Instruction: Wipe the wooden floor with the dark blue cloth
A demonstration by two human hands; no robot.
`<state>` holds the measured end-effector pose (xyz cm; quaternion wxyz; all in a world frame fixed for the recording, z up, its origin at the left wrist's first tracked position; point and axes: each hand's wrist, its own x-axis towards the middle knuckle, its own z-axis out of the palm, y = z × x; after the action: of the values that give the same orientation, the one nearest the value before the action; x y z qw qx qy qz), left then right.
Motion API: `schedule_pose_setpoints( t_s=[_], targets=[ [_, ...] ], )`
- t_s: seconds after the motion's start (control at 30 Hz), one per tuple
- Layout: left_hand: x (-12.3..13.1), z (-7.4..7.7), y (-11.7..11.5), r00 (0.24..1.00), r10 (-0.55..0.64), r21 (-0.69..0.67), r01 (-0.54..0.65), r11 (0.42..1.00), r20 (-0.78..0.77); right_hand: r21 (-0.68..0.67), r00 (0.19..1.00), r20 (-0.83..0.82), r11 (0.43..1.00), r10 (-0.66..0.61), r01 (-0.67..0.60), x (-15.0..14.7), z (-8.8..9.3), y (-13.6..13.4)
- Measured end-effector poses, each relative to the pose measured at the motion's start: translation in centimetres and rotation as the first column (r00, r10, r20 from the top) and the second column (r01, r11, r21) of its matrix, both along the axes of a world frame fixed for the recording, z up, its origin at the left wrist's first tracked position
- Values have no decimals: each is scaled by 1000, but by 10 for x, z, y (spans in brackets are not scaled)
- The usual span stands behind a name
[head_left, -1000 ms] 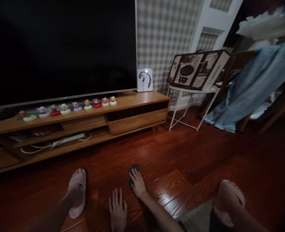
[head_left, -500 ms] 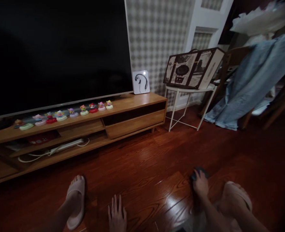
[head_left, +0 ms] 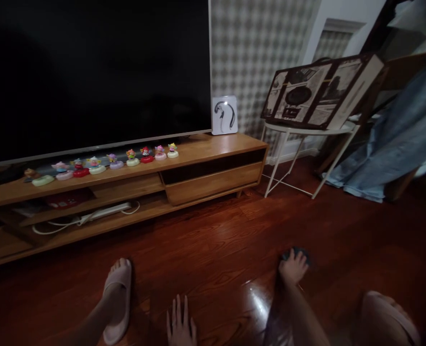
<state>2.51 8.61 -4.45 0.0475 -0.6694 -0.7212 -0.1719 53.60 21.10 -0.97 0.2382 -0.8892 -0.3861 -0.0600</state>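
My right hand (head_left: 294,267) presses a dark, bunched cloth (head_left: 299,253) against the reddish-brown wooden floor (head_left: 213,259), its fingers spread over the top. Much of the cloth is hidden beneath the palm. At the lower edge of the view, my left hand (head_left: 180,324) lies flat on the boards with its fingers stretched out and nothing in them. A slippered foot (head_left: 119,298) stands to the left of that hand. Another slippered foot (head_left: 391,315) is to the right of my right arm, dim and partly blurred.
Ahead stands a low wooden TV cabinet (head_left: 213,190) with several small figurines (head_left: 131,157) along its top, below a large dark television (head_left: 97,72). A power strip (head_left: 108,210) lies on its lower shelf. To the right, a white-legged side table (head_left: 288,129) carries a patterned case (head_left: 314,96); jeans (head_left: 389,139) hang beside it.
The view has turned, so the cabinet and side table sit farther right in it. My right hand has slid the cloth somewhat left across the floor. My left hand stays flat.
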Motion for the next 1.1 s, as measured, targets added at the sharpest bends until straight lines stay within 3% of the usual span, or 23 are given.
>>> schedule_pose_setpoints(
  t_s=[0.17,0.23,0.3,0.43,0.5,0.57,0.6,0.67,0.7,0.73,0.77,0.8,0.87,0.97,1.03,1.1],
  targets=[
    [-116,52,64,991,131,22,-132,991,30,-26,956,-51,957,288,-290,-99,4,76],
    [-154,72,80,980,182,29,-185,982,86,-11,864,-96,868,494,-497,-151,9,98],
    [-176,85,89,970,200,23,-205,978,141,1,697,-136,704,704,-710,-210,13,110],
    [-175,90,91,968,142,-18,-141,990,208,-7,385,-163,389,909,-921,-326,15,94],
    [-159,87,87,968,101,-42,-94,995,229,-1,170,-184,173,968,-985,-365,12,72],
    [-136,80,80,970,58,-65,-44,997,238,18,-51,-203,-48,978,-999,-383,7,51],
    [-122,75,74,970,34,-76,-16,997,241,27,-133,-209,-130,969,-991,-383,6,44],
    [-92,63,60,970,-8,-93,31,995,243,31,-201,-215,-198,956,-980,-366,5,37],
    [-77,57,52,970,-23,-99,48,994,241,25,-187,-219,-186,958,-982,-350,7,38],
    [-63,51,44,971,-34,-101,60,993,238,16,-138,-223,-138,965,-990,-328,8,41],
    [-48,45,35,971,-44,-103,71,992,237,7,-52,-223,-52,974,-999,-301,11,46],
    [-35,40,26,973,-47,-100,71,992,226,-1,61,-217,62,974,-998,-270,13,50],
    [-8,29,9,982,-33,-79,48,996,185,1,344,-180,350,922,-937,-194,16,54],
    [25,17,-13,993,-1,-41,6,999,122,12,698,-94,701,710,-713,-64,12,33],
    [42,11,-24,993,2,-31,1,1000,115,-5,831,-68,832,553,-554,14,3,1],
    [53,8,-31,994,3,-21,-1,1000,113,-20,925,-48,925,377,-379,69,-7,-37]
  ],
)
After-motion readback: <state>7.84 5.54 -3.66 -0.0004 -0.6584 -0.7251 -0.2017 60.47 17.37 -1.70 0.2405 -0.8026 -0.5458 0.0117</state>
